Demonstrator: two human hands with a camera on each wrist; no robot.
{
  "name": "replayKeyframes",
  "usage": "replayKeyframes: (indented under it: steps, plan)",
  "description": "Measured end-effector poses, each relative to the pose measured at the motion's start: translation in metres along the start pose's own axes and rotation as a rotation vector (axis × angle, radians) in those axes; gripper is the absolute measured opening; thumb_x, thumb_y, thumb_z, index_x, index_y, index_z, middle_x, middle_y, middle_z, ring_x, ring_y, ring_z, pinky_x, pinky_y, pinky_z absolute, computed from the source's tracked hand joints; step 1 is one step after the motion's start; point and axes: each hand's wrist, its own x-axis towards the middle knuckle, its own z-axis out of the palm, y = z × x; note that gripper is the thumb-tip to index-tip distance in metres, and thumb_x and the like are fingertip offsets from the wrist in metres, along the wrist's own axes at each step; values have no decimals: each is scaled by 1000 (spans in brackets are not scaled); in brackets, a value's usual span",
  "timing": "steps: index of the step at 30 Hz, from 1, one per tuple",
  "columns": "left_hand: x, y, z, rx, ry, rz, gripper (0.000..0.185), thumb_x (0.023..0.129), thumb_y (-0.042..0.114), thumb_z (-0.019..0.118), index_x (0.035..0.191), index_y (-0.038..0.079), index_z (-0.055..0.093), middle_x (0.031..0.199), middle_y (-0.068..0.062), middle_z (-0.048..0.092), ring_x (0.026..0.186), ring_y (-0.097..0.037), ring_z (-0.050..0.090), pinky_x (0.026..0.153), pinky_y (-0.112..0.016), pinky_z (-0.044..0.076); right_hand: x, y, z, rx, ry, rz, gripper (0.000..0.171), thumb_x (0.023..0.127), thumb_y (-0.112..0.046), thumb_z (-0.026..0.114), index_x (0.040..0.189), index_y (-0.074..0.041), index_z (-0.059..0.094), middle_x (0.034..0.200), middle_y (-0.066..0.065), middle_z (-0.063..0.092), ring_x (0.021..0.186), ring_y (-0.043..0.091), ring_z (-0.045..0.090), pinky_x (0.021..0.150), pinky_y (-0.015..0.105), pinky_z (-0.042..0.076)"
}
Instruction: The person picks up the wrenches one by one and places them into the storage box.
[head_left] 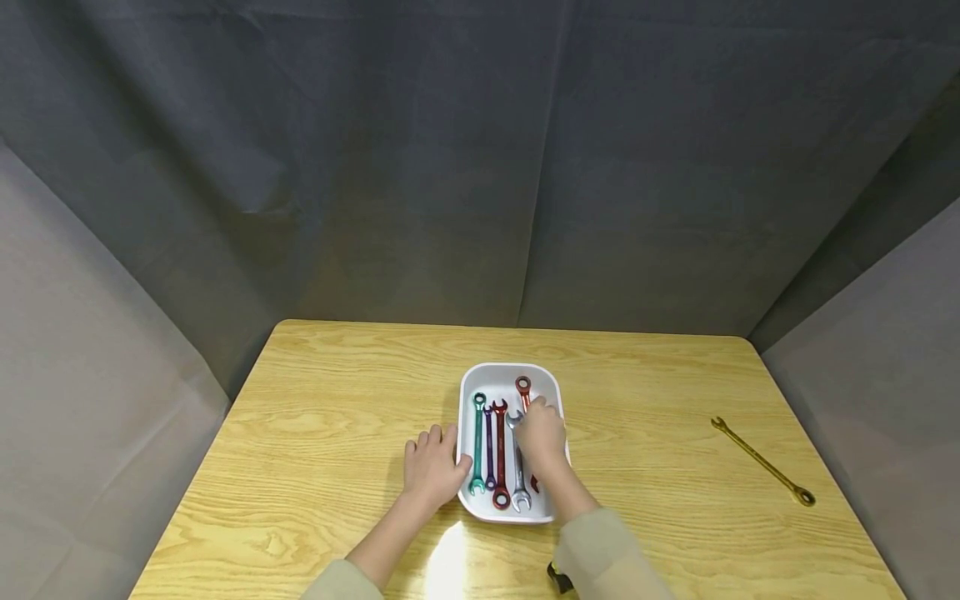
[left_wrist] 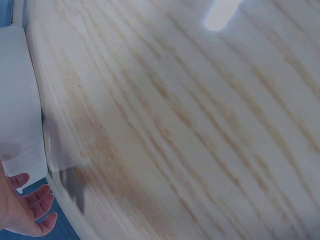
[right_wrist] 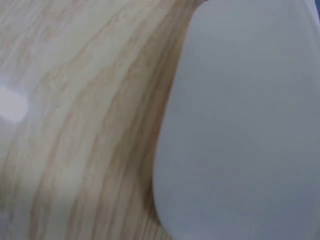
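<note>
A white tray (head_left: 510,367) sits mid-table and holds several wrenches laid lengthwise: a green wrench (head_left: 477,442), a purple wrench (head_left: 489,450), a dark red wrench (head_left: 500,458), a silver wrench (head_left: 519,483) and an orange-red wrench (head_left: 523,386). My right hand (head_left: 540,433) is over the tray's right side, fingers curled down around the orange-red wrench's shaft, which it hides. My left hand (head_left: 431,467) lies flat on the table with straight fingers against the tray's left wall. In the left wrist view its fingertips (left_wrist: 30,200) show beside the tray (left_wrist: 20,100). The right wrist view shows only the tray wall (right_wrist: 240,125).
A gold wrench (head_left: 761,461) lies alone on the wooden table (head_left: 337,392) far to the right, near the right edge. Grey cloth (head_left: 480,167) hangs behind and at both sides of the table.
</note>
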Motion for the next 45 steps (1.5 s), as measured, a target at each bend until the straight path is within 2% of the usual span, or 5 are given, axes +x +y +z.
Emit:
replayKeyframes:
  steps: [8, 15, 22, 35, 45]
  plan:
    - [0, 0, 1, -6, -3, -4, 48, 83, 40, 50, 123, 13, 50, 107, -12, 54, 92, -27, 49, 79, -43, 35, 0, 5, 16, -58, 32, -32, 30, 66, -7, 69, 85, 9, 52, 69, 22, 55, 65, 36, 58, 62, 44, 49]
    - [0, 0, 0, -6, -3, -3, 49, 84, 40, 50, 124, 13, 50, 107, -12, 54, 91, -26, 48, 79, -42, 35, 1, 6, 25, -112, 49, 3, 25, 72, -9, 66, 83, 9, 53, 70, 23, 55, 66, 35, 58, 60, 42, 49]
    - [0, 0, 1, -2, -1, 1, 47, 83, 40, 50, 122, 13, 50, 105, -11, 54, 90, -26, 48, 78, -42, 35, 0, 5, 31, -168, 72, -12, 18, 74, -5, 60, 81, 10, 55, 70, 22, 56, 68, 34, 59, 61, 41, 48]
    - [0, 0, 1, -8, 1, -2, 48, 83, 39, 50, 123, 13, 50, 107, -11, 54, 91, -26, 48, 78, -42, 35, 1, 4, 31, -226, -35, 10, 17, 76, -3, 56, 86, 11, 59, 76, 21, 58, 74, 32, 59, 63, 40, 49]
    - [0, 1, 0, -5, 6, 0, 47, 83, 40, 50, 122, 13, 50, 103, -11, 54, 89, -26, 48, 77, -41, 35, 0, 4, 28, -229, -104, -4, 19, 71, -4, 60, 85, 9, 61, 79, 17, 57, 76, 32, 58, 64, 40, 49]
